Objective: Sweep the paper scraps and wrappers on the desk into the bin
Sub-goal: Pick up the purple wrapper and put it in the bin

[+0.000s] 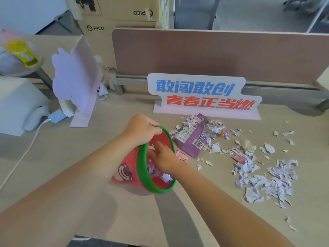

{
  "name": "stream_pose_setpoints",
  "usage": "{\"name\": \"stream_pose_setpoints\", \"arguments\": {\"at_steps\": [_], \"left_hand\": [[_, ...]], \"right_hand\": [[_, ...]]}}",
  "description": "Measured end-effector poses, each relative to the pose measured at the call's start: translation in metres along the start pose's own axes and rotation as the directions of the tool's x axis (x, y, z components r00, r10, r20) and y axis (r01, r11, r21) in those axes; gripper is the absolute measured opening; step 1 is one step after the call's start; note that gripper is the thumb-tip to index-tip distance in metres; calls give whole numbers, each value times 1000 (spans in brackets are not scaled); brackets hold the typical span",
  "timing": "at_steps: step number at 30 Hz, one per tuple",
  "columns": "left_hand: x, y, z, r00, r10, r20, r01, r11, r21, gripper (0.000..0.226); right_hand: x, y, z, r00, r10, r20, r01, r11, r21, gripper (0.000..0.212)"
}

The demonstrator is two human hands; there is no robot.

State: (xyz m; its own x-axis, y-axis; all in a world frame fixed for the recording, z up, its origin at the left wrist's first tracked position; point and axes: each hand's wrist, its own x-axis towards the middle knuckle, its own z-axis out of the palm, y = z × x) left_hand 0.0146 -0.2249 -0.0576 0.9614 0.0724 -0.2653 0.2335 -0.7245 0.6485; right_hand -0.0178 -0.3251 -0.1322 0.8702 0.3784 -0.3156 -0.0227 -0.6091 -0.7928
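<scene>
A small red bin with a green rim lies tipped on its side on the desk, mouth facing right, with some paper scraps inside. My left hand grips the top of its rim. My right hand reaches into the bin's mouth, fingers spread and blurred by motion; whether it holds scraps is unclear. A purple snack wrapper and a clear wrapper lie just right of the bin. Torn white paper scraps are strewn over the desk to the right. A small pink wrapper lies by my right wrist.
A white sign with blue and red lettering stands behind the scraps, before a brown divider panel. A pale pink card stand and a white charger with cable are at the left. Cardboard boxes are stacked behind.
</scene>
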Motion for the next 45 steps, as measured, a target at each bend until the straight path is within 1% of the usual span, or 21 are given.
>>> {"name": "stream_pose_setpoints", "arguments": {"at_steps": [4,5,6,7,8,9,10,11,13,15,17,19,22,24,25,27,30,34,38,42,45], "left_hand": [[8,-8,-9,999,3,-34,-4,999,-40,20],[10,-9,-11,999,-3,-51,1,999,-48,21],[13,-9,-13,998,-8,-64,4,998,-57,23],[16,-10,-14,997,-10,-71,5,998,-63,24],[19,-11,-16,997,-10,-76,5,998,-66,26],[21,-11,-17,997,-11,-80,5,998,-66,28],[24,-11,-17,996,-12,-84,7,998,-65,29],[27,-10,-17,996,-15,-86,10,998,-64,30],[31,-8,-16,997,-21,-73,16,998,-66,25],[35,-6,-14,998,-26,-56,22,997,-71,16],[40,-6,-14,998,-29,-55,25,996,-82,14],[46,-9,-15,997,-44,-70,37,995,-89,18],[50,-13,-18,993,-62,-103,53,995,-89,28],[50,-13,-18,991,-69,-112,58,993,-99,28],[50,-13,-18,991,-70,-111,58,993,-105,28],[46,-13,-17,993,-61,-102,49,992,-115,26],[42,-13,-17,996,-39,-80,29,992,-121,24],[33,-14,-21,998,-7,-63,-1,991,-132,21],[24,-12,-24,998,21,-52,-28,990,-137,13],[14,-11,-25,998,52,-41,-57,991,-124,13],[10,-11,-24,997,60,-42,-65,991,-121,20]], "right_hand": [[-10,5,-19,995,-88,51,75,973,218,37],[-12,13,-28,996,-83,19,75,964,256,35],[-13,20,-37,997,-48,-59,63,951,304,31],[-11,29,-46,982,28,-185,41,934,356,26],[-5,41,-53,937,142,-318,-8,921,389,23],[2,52,-61,871,261,-417,-90,918,386,22],[11,65,-67,800,380,-464,-222,906,360,21],[19,78,-74,735,493,-465,-357,865,353,20],[32,100,-80,634,679,-370,-565,734,377,23],[44,116,-77,599,751,-276,-649,658,381,34],[52,122,-71,601,752,-271,-667,659,348,40],[57,122,-67,615,734,-288,-662,679,317,37],[57,123,-67,633,719,-287,-650,695,308,22],[53,124,-69,627,717,-306,-621,696,360,8],[49,126,-69,622,712,-326,-596,701,393,8],[37,126,-70,615,695,-372,-550,716,429,17],[18,127,-72,604,691,-397,-518,719,463,29],[-10,122,-74,579,709,-404,-491,698,521,29],[-32,114,-79,587,693,-419,-424,704,570,29],[-44,104,-85,611,671,-420,-362,709,606,31],[-48,87,-91,686,600,-412,-317,756,573,30]]}}
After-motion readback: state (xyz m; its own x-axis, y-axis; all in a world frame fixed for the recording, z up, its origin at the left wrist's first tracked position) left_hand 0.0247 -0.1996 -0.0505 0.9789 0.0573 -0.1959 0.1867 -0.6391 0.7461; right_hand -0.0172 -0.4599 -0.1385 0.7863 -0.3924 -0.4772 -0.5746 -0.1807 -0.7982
